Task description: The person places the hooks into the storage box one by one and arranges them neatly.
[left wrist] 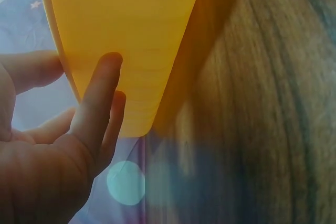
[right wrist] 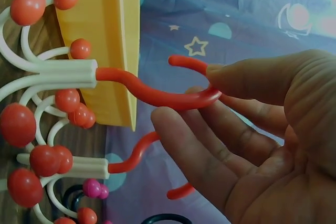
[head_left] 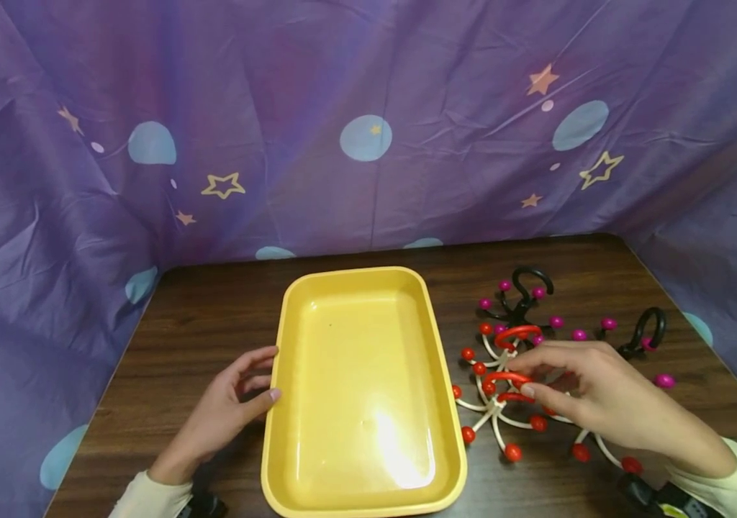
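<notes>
My left hand point(head_left: 229, 406) is at the left side of a yellow tray point(head_left: 461, 460), thumb at the rim and relaxed fingers along the outer wall. In the left wrist view, fingertips lie against or close over the tray's side. Right of the tray, my right hand point(head_left: 602, 392) pinches the red hook point(right wrist: 173, 99) of a multi-armed hanger, whose white arms end in red balls. The thumb is on the hook's bend, with the fingers curled beneath. A second red-hooked hanger point(right wrist: 84, 166) stands just beside it, partly hidden by the fingers in the right wrist view.
Black hangers with magenta balls, one with its hook point(head_left: 530, 277) upright, stand farther back and right. More white arms with red balls point(head_left: 581, 452) show below my right hand. The dark wooden table point(head_left: 213, 309) ends at a purple star-patterned cloth point(head_left: 317, 86).
</notes>
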### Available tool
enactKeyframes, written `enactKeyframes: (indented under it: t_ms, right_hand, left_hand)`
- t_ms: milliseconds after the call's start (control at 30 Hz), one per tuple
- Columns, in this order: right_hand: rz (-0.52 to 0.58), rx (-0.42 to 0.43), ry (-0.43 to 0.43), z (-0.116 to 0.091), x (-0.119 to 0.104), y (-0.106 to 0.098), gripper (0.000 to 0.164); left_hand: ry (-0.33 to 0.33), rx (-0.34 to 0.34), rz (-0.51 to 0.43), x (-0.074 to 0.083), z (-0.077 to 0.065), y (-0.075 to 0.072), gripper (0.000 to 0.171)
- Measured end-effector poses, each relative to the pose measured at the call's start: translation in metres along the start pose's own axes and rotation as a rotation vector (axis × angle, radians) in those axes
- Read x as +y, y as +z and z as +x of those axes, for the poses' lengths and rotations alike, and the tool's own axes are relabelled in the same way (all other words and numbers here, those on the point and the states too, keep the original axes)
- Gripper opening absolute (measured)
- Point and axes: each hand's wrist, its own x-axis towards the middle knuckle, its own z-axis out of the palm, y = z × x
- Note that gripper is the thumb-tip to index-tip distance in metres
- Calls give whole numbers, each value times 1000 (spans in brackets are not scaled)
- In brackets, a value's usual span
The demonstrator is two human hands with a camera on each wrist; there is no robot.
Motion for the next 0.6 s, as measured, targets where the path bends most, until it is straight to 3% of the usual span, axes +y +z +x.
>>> enactKeyframes:
  t_ms: [600]
  right_hand:
    - [100,-41,55,1,4,2,39]
  left_hand:
    - [-43,-11,-50,-1,0,0,64]
